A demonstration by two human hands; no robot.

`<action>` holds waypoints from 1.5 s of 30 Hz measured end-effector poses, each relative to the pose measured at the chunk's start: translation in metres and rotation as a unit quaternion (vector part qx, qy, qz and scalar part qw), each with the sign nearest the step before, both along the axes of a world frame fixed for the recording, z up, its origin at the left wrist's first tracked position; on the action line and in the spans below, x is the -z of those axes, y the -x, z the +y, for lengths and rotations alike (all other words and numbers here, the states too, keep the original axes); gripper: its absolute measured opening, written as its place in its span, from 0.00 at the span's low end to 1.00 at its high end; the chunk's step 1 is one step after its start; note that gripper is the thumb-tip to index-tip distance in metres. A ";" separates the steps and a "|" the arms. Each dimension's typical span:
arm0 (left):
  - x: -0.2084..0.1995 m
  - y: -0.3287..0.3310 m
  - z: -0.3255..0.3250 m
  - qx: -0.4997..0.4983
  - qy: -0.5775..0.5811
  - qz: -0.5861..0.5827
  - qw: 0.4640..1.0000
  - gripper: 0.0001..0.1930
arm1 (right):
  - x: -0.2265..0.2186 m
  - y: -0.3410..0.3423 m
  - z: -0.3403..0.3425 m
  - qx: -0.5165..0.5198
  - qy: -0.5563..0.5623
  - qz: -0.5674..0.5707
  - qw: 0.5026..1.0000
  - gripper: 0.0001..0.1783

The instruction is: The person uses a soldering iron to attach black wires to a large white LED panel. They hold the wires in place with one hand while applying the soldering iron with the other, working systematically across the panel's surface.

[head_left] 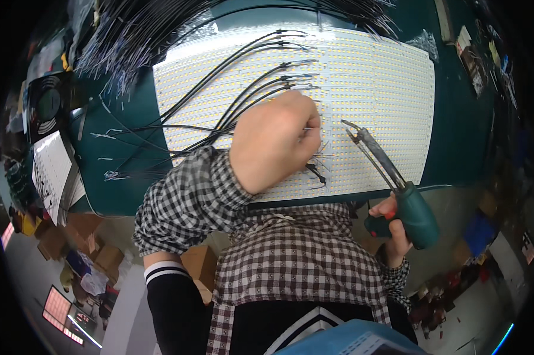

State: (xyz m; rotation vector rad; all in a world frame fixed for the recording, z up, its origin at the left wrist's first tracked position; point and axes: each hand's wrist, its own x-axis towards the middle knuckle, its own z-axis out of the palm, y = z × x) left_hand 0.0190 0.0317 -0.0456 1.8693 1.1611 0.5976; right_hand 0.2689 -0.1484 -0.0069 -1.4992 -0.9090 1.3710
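Head view: Black cables (243,99) cross the left edge of a white LED panel (385,94) set along a green table's (122,195) near edge, between two busy hands.

A snag there could drag cables askew; the left hand (276,142), curled closed mid-panel, hides whatever it pinches. The right hand (397,235) grips a soldering gun (419,219); its tip (351,125), if hot, could slip and burn fingers or panel.

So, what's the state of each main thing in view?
LED panel: lying flat
Black cables: laid partly across the panel, wire ends splayed
Cable pile: heaped loosely
Soldering gun: held, on or off unclear
Right hand: closed around the gun's handle
Left hand: fingers curled, grip mostly hidden
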 end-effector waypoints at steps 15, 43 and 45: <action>-0.001 0.001 -0.001 0.000 -0.007 0.020 1.000 0.05 | 0.012 0.001 -0.013 0.008 0.012 -0.076 0.997 0.25; -0.002 0.000 0.001 0.001 -0.018 0.047 0.999 0.05 | 0.018 -0.006 -0.015 -0.043 0.002 -0.120 0.992 0.29; -0.002 0.000 0.001 0.000 -0.020 0.045 0.999 0.05 | 0.016 -0.006 -0.015 -0.023 0.016 -0.089 0.996 0.30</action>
